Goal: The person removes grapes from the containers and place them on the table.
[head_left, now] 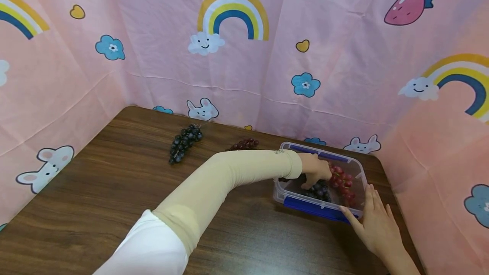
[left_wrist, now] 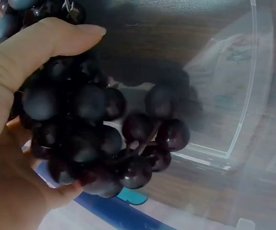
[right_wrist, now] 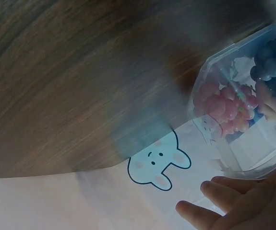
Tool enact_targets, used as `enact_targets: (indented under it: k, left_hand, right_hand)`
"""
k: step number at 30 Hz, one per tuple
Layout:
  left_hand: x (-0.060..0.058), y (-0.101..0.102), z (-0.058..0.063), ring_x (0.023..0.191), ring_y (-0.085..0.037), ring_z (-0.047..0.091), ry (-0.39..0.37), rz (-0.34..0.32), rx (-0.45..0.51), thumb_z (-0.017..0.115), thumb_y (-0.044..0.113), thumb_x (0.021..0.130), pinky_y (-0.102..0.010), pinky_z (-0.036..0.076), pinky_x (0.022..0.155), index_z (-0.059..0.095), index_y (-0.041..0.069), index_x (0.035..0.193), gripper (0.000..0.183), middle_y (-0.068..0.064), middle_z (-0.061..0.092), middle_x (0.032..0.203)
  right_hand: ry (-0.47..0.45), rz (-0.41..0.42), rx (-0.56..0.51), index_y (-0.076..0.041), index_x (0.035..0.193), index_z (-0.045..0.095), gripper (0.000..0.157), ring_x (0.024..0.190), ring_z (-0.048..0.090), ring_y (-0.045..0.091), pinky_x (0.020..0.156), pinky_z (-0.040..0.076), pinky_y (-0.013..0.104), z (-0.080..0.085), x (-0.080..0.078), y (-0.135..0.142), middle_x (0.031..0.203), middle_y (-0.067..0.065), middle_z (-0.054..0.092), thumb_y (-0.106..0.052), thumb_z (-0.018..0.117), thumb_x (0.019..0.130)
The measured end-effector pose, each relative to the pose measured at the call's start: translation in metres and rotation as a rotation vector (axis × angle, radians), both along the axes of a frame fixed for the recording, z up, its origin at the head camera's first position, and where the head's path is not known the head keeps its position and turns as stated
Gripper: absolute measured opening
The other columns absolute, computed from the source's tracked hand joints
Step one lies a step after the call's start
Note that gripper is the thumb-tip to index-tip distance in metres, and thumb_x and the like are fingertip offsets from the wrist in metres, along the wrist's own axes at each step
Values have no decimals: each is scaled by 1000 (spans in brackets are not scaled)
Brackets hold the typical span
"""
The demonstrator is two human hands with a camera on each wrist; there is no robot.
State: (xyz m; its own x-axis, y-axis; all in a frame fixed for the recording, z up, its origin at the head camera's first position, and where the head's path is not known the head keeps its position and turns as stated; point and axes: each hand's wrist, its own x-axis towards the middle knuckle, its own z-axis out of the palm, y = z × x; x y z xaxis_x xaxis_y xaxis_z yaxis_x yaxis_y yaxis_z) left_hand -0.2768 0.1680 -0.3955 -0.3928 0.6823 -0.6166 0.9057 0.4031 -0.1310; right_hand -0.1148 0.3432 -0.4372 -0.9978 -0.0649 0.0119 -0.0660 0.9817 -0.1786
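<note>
My left hand reaches down into a clear plastic box with blue latches. In the left wrist view its thumb and fingers curl round a bunch of dark purple grapes, close over the box's bottom. Black grapes lie beside that hand inside the box, and a bunch of red grapes is at the box's right side. My right hand rests at the front right corner of the box, fingers straight along its outside and thumb by the front rim.
A bunch of black grapes lies on the brown wooden table at the back left. Behind my left sleeve, dark red grapes are partly hidden. Pink printed cloth hangs close behind the table and along both sides.
</note>
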Motion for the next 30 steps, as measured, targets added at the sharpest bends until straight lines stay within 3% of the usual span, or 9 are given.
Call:
enact_targets:
  k: [3,5,7,10,15,20,30]
  left_hand:
    - [-2,2,-4,108,-8,52,-25,-9,39,83,29,93,-29,48,100,63,22,127,41,7,62,127]
    - [-3,4,-6,100,-8,48,-48,-26,55,80,28,95,-24,46,87,60,20,127,39,5,60,125]
    - [-3,7,-7,98,-8,44,-62,-41,64,78,27,96,-24,43,83,58,19,129,40,5,57,125]
    - [-1,9,-6,104,-8,44,-85,-44,66,79,25,96,-23,43,85,56,18,136,47,4,55,132]
    - [-1,9,0,131,-5,43,-102,-2,85,78,24,96,-22,43,93,41,22,161,75,7,43,159]
    - [-6,6,3,150,-6,36,-182,63,172,77,23,97,-20,43,98,33,24,167,83,8,34,168]
    - [-9,-3,8,140,-7,46,-250,90,232,76,24,98,-19,42,86,40,18,164,75,5,40,165]
  right_hand:
    - [-7,-4,2,22,158,10,112,147,29,63,111,23,82,0,1,1,158,49,22,-67,52,103]
    - [-14,-3,3,22,159,9,112,147,28,63,111,23,82,-1,1,1,159,49,21,-67,51,104]
    - [-14,0,1,22,159,9,112,147,28,63,111,23,82,-1,2,1,159,49,21,-66,51,104]
    - [-11,7,0,22,159,9,111,147,28,63,110,23,82,-1,2,0,159,49,21,-66,51,104]
    - [-1,8,-1,22,158,11,110,147,28,63,111,23,82,-1,3,-1,159,48,22,-65,51,104]
    - [4,7,1,22,158,11,110,146,29,64,111,24,81,-1,3,0,159,48,22,-65,51,105]
    - [4,11,-7,22,158,10,110,147,28,63,111,24,81,1,1,-1,159,49,21,-65,51,104]
